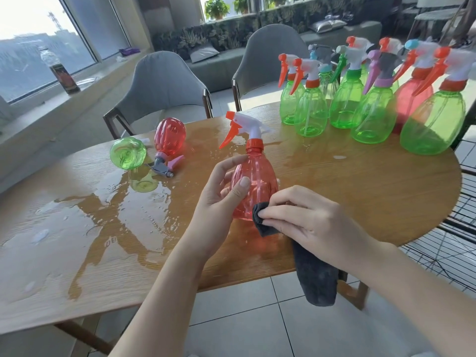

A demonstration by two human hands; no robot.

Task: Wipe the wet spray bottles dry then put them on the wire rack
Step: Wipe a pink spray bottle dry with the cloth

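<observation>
My left hand (219,191) grips the upright red spray bottle (253,186) on the wet counter (360,181); my right hand (304,217) pinches a grey cloth (314,274) against its base. Empty-looking thin plastic: light, slippery, best held round the body.

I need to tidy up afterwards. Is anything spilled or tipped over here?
Yes. Water is pooled across the left of the wooden table, and a green bottle and a red bottle lie tipped over there.
</observation>
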